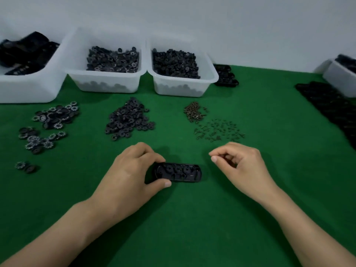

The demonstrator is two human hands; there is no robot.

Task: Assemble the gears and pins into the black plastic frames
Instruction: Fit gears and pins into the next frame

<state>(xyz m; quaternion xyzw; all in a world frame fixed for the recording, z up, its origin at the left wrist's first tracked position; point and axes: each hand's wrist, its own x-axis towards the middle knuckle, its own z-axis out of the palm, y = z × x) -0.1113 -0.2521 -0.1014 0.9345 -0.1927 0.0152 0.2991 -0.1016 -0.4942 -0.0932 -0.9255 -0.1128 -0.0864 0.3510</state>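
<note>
One black frame (179, 172), gears seated inside, is lying flat on the green cloth (192, 218), the left hand (131, 174) gripping its left end between thumb and curled fingers, the right hand (240, 162) hovering just beside its right end, fingertips pinching together on something too small to tell, with the gear pile (128, 120) and pins (217, 130) lying beyond.

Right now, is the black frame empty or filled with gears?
Partly filled at least: several round gears show inside the frame, which the left hand grips.
</note>
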